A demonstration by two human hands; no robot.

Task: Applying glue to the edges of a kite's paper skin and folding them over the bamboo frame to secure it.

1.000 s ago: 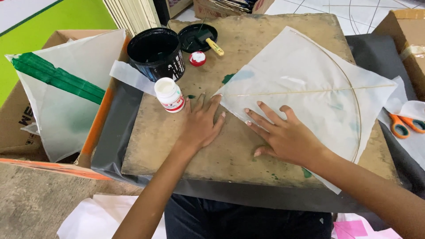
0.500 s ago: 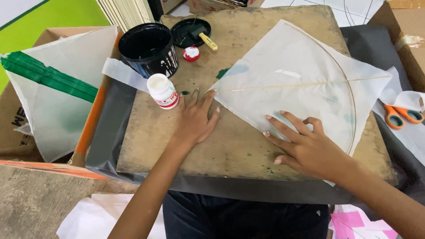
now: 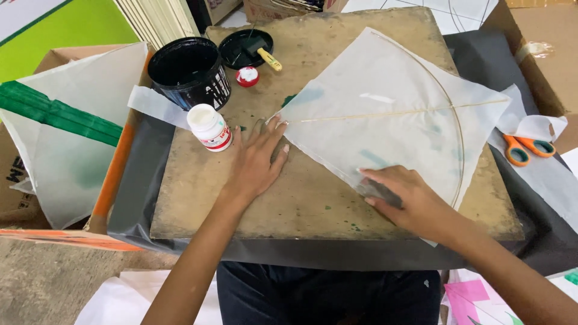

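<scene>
One translucent white kite (image 3: 391, 120), thin sticks crossed; both hands on its edges.

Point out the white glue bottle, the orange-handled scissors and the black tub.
white glue bottle (image 3: 208, 126), head view, on its open white top.
orange-handled scissors (image 3: 528, 148), head view, on the orange handles.
black tub (image 3: 191, 73), head view, on its front wall.

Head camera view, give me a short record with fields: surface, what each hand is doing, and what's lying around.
surface: worn wooden board
main item: white paper kite with thin stick frame, flat on the board
left hand: flat on the board, fingertips at the kite's left corner
right hand: pressing the kite's lower edge
near left hand: small white bottle, black tub
far right: orange scissors
</scene>
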